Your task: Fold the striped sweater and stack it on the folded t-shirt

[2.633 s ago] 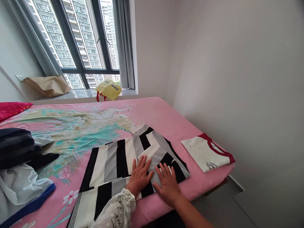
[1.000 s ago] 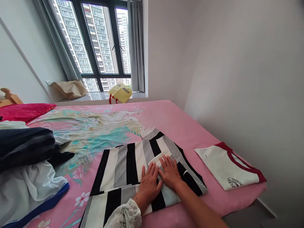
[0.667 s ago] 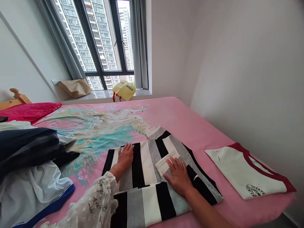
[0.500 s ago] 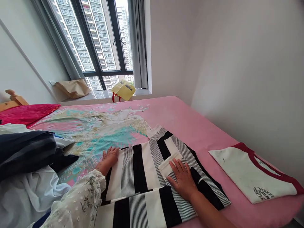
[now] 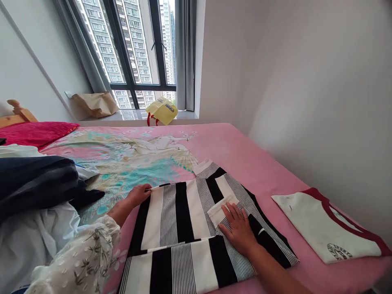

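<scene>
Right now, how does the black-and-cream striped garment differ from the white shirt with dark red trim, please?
The striped garment is banded; the white shirt is mostly plain, with a round dark print. The left hand and right hand touch the striped garment; the white shirt is untouched. Both lie on the pink bedsheet.

Black and cream stripes cover the garment (image 5: pixel 183 216); the bedsheet (image 5: pixel 226 143) is flowered pink.

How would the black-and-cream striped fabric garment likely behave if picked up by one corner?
The garment would probably hang floppy, since its layers look thin and flat. The folded near section might fall open, as no fastening shows. It seems unlikely to roll, lying flat on the pink printed bedsheet.
</scene>
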`<act>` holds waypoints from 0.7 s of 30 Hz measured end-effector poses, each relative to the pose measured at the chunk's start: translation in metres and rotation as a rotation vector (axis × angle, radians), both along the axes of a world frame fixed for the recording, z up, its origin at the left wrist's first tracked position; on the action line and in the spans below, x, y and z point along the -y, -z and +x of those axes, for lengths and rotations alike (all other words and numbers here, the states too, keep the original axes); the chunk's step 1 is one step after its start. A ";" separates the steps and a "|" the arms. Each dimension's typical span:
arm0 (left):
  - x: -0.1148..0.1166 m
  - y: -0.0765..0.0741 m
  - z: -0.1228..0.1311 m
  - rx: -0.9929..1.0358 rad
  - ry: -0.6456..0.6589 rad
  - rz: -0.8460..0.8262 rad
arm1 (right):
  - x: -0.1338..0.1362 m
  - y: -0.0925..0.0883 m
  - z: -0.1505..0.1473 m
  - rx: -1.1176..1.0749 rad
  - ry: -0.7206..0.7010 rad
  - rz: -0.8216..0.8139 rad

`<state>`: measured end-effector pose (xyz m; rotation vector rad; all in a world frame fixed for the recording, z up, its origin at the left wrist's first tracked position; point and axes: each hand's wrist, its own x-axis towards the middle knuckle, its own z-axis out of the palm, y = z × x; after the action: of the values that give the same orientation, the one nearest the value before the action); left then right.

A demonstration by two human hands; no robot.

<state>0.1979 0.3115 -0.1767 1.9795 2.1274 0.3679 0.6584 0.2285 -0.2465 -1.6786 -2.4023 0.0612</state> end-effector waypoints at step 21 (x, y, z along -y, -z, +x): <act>0.003 0.077 0.001 0.238 -0.362 0.238 | -0.279 -0.039 -0.050 -0.252 0.186 -0.068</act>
<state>0.1993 0.3083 -0.2534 1.5493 2.3650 0.9073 0.6080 0.5076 -0.2073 -1.7965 -2.0760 0.3089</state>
